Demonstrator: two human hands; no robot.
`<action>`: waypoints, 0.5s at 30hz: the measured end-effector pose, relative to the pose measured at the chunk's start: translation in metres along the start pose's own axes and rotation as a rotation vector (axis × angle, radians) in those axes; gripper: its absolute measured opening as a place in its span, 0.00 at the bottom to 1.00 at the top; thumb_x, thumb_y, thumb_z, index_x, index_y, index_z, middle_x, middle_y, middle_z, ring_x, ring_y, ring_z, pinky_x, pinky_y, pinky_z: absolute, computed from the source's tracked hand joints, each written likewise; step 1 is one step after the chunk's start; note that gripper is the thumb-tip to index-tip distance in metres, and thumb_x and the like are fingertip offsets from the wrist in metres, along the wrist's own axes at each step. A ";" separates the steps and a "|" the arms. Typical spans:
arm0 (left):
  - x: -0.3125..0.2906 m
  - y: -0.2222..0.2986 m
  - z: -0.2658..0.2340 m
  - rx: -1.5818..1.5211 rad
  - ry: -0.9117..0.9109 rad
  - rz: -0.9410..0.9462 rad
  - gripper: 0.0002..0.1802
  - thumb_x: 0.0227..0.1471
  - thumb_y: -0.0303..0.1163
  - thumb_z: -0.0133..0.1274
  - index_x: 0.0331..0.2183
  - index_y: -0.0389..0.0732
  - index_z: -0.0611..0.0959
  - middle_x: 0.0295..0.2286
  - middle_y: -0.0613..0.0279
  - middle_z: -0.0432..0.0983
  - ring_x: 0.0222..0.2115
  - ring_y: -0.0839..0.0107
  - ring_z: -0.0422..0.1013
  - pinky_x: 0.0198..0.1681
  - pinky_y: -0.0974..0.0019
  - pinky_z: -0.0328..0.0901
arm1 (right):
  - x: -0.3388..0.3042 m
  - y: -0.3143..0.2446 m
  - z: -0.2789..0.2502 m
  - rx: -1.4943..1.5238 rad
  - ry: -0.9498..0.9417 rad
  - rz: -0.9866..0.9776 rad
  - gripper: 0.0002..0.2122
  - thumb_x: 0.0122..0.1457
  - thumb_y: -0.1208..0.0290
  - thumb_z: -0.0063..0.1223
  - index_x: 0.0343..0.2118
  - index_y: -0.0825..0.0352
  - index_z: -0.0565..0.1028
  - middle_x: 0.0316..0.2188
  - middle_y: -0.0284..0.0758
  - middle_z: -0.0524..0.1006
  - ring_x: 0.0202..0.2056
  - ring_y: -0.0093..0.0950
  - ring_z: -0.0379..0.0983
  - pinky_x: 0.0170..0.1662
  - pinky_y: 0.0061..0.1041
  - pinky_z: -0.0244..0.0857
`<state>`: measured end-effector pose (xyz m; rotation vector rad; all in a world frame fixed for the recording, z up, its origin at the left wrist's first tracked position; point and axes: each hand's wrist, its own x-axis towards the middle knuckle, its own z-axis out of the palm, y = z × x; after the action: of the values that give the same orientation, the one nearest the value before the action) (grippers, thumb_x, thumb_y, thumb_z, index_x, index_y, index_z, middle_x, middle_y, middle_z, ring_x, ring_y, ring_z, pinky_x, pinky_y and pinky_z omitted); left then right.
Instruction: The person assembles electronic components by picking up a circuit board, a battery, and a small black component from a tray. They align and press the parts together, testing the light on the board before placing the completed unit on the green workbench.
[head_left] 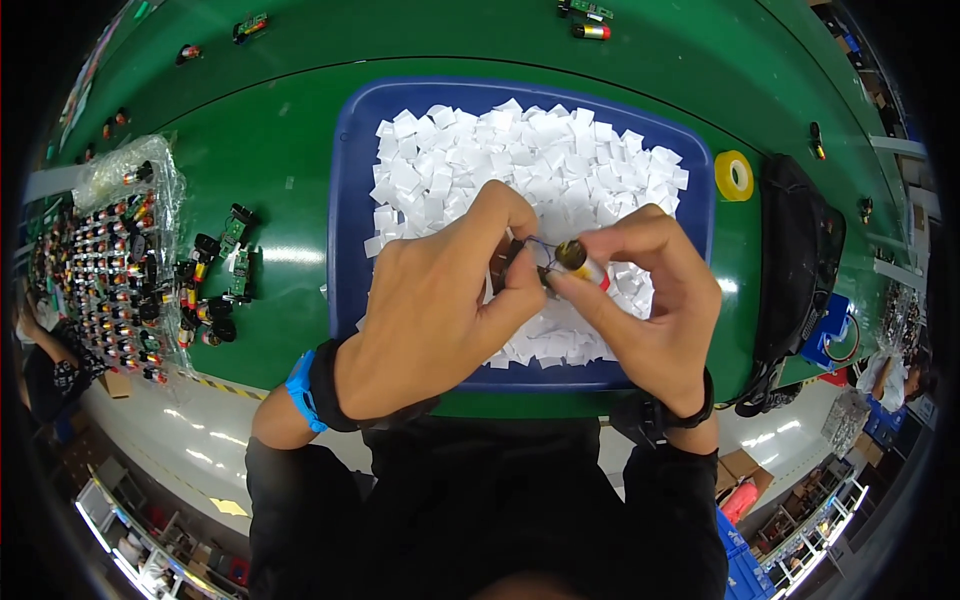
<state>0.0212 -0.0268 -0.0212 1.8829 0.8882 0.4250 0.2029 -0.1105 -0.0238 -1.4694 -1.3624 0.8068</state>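
A: Left hand point(440, 300), finger state?

B: Narrow pinch. Thumb and forefinger closed on a small dark part point(510, 262), mostly hidden by the fingertips; thin dark wires point(538, 243) loop from it across to the right.

A: Right hand point(645, 300)?

B: Also pinched, closed on a small cylindrical cell point(582, 264) with a brass-coloured end and a red and yellow body. The end faces the left fingertips, almost touching them.

A: Where is the piece relative to the fingers?

B: Between the two sets of fingertips, held up over a blue tray point(350, 180). Beneath the fingers, the tray holds loose white paper squares point(470, 150).

A: Surroundings?

B: Well left of the left fingers, small green circuit boards with black parts point(215, 285) lie on the green table point(290, 130). Well right of the right fingers, a yellow tape roll point(734, 175) and a black bag point(800, 260).
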 end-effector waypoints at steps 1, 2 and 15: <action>0.000 -0.001 0.000 0.015 0.021 0.018 0.10 0.52 0.20 0.51 0.38 0.38 0.72 0.19 0.64 0.71 0.16 0.78 0.68 0.23 0.73 0.64 | 0.000 0.000 -0.001 -0.068 -0.032 -0.087 0.16 0.46 0.85 0.67 0.39 0.71 0.75 0.34 0.36 0.76 0.38 0.25 0.74 0.43 0.24 0.69; 0.000 0.000 -0.001 0.014 0.025 0.015 0.10 0.52 0.20 0.51 0.38 0.38 0.72 0.19 0.64 0.71 0.16 0.78 0.68 0.23 0.73 0.64 | 0.000 0.000 -0.002 -0.135 -0.063 -0.174 0.16 0.46 0.85 0.67 0.38 0.71 0.75 0.34 0.36 0.75 0.38 0.25 0.74 0.43 0.24 0.69; 0.013 -0.019 -0.021 -0.801 -0.387 -0.193 0.08 0.63 0.29 0.48 0.39 0.34 0.74 0.37 0.63 0.73 0.35 0.77 0.71 0.28 0.71 0.70 | -0.001 0.000 -0.001 0.183 -0.045 0.096 0.16 0.48 0.85 0.66 0.39 0.73 0.74 0.38 0.39 0.76 0.41 0.24 0.74 0.47 0.25 0.69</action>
<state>0.0086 0.0008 -0.0295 1.0756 0.5144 0.2301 0.2034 -0.1120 -0.0234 -1.3875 -1.2237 1.0044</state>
